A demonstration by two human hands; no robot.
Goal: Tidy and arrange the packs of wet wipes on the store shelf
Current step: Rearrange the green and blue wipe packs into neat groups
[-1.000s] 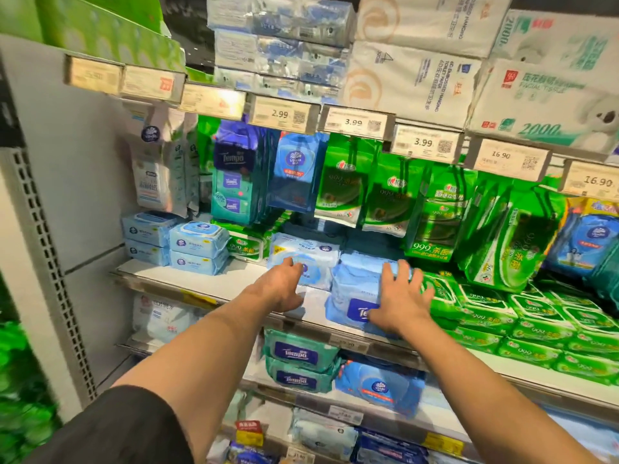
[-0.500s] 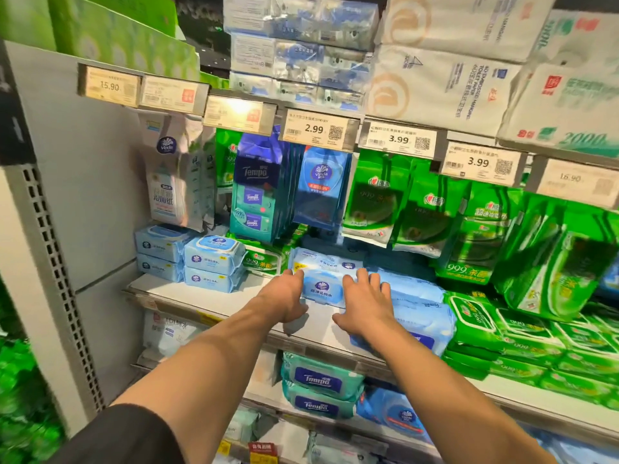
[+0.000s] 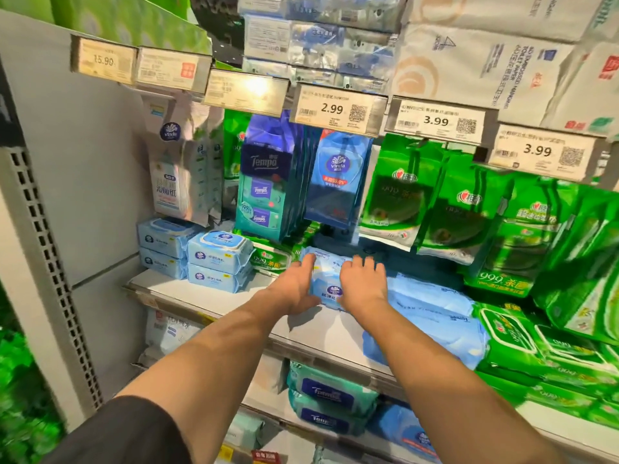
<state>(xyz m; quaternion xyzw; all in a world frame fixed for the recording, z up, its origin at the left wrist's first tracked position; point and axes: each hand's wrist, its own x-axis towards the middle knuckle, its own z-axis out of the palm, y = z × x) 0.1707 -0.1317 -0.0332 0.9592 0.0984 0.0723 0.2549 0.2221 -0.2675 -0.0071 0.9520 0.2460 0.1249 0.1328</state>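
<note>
Head view, both hands (image 3: 330, 284) flanking pale blue wipes pack (image 3: 326, 277)

My left hand (image 3: 294, 287) and right hand (image 3: 362, 287) flank the light-blue wipes pack (image 3: 324, 279), fingers flat against its sides.

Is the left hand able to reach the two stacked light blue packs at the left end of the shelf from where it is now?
Probably yes. The left hand rests on the pale blue pack, and only bare shelf lies between it and the stacked blue packs; nothing blocks the way.
</note>
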